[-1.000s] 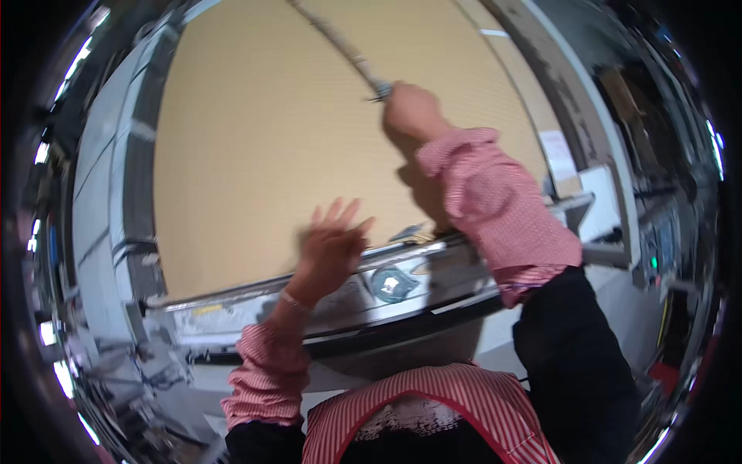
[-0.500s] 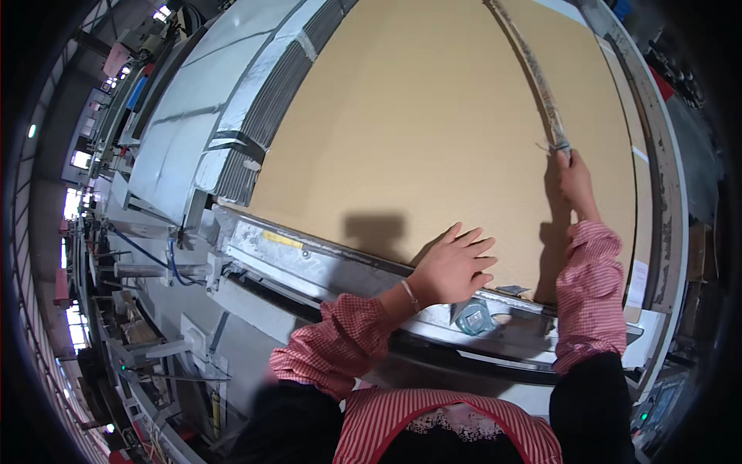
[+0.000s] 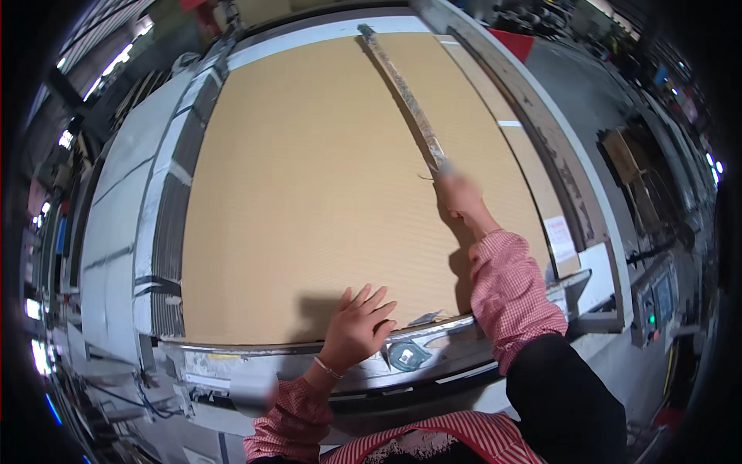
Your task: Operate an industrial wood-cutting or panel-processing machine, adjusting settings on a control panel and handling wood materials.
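A large tan cardboard sheet (image 3: 270, 178) lies flat on the machine bed in front of me. My right hand (image 3: 462, 193) is closed round the near end of a long, thin, stained stick (image 3: 402, 89), its fingers somewhat blurred. The stick slants away across the right half of the sheet to its far edge. Fingers spread, my left hand (image 3: 358, 329) is over the sheet's near edge and holds nothing. Just right of its wrist, a round teal thing like a tape measure (image 3: 407, 356) sits on the metal front rail (image 3: 270, 362).
Along the left of the sheet runs a stack of grey layered edges (image 3: 166, 240) beside a pale panel (image 3: 116, 232). A raised metal side rail (image 3: 533, 131) borders the right. A control box with a green light (image 3: 653, 305) stands at the right front.
The view has swung up and to the right, so the sheet's far edge and the stick's far end now show. My right hand still grips the stick; my left stays spread at the near edge.
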Action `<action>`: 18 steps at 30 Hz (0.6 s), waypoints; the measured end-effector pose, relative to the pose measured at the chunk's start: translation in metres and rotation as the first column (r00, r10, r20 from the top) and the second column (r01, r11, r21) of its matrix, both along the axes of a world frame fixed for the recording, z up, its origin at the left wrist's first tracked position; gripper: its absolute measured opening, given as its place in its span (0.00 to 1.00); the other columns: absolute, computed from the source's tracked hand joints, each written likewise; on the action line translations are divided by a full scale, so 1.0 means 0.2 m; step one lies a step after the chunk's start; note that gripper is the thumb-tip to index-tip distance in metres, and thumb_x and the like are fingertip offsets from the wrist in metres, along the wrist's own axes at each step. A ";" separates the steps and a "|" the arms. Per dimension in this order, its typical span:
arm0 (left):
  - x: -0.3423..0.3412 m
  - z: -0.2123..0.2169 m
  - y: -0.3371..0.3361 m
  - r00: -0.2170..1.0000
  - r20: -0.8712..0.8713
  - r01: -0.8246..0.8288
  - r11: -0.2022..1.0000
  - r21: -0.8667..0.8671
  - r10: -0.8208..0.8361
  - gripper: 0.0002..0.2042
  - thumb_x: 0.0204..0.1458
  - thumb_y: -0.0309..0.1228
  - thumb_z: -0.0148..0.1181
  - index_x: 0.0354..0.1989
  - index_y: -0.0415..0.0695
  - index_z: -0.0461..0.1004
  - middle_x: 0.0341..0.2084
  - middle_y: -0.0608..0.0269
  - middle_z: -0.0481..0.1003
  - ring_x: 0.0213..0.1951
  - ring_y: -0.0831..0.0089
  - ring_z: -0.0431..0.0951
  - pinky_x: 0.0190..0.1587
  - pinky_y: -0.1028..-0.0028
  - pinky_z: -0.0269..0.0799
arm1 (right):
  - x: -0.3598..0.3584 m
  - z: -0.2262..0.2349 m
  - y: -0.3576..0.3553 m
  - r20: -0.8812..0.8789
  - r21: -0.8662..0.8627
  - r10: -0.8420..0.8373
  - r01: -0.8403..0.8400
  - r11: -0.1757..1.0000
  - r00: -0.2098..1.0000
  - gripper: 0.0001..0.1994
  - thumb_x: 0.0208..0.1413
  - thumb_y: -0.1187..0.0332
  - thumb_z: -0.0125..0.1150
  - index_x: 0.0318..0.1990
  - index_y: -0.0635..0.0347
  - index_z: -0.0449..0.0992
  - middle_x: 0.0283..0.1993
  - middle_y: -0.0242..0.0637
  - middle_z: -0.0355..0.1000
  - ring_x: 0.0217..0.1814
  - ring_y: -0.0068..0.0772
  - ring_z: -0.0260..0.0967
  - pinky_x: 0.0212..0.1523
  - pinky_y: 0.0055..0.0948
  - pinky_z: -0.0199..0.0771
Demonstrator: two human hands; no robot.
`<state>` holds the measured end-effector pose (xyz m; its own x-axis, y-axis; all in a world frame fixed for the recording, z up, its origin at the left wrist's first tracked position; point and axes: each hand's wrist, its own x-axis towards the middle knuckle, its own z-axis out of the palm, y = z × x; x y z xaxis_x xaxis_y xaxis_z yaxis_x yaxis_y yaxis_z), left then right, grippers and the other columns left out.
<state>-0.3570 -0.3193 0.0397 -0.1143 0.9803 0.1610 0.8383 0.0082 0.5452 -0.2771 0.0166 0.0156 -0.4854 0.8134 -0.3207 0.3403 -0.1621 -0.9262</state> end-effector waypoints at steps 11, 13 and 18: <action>0.01 -0.01 0.04 0.998 -0.060 -0.036 0.998 -0.043 0.033 0.14 0.51 0.37 0.58 0.46 0.50 0.77 0.53 0.59 0.71 0.58 0.56 0.66 0.63 0.50 0.53 | 0.16 0.02 0.11 -0.087 -0.084 -0.002 -0.005 0.996 0.996 0.16 0.63 0.56 0.49 0.31 0.60 0.65 0.21 0.30 0.61 0.14 0.20 0.54 0.12 0.24 0.54; 0.03 -0.03 0.01 0.998 -0.047 -0.030 0.999 -0.038 0.028 0.14 0.51 0.37 0.58 0.46 0.50 0.77 0.53 0.58 0.71 0.58 0.56 0.66 0.63 0.50 0.53 | 0.15 0.03 0.06 -0.058 -0.065 0.010 -0.014 0.998 0.998 0.16 0.64 0.54 0.47 0.32 0.57 0.65 0.20 0.26 0.60 0.14 0.16 0.50 0.13 0.21 0.51; 0.06 -0.03 0.07 0.999 -0.015 -0.029 0.999 -0.018 0.029 0.14 0.51 0.38 0.58 0.45 0.50 0.77 0.53 0.58 0.71 0.57 0.56 0.67 0.63 0.51 0.53 | 0.12 0.15 0.27 -0.324 -0.394 -0.110 -0.028 0.919 0.940 0.16 0.66 0.55 0.43 0.33 0.57 0.65 0.20 0.24 0.58 0.14 0.14 0.47 0.12 0.17 0.48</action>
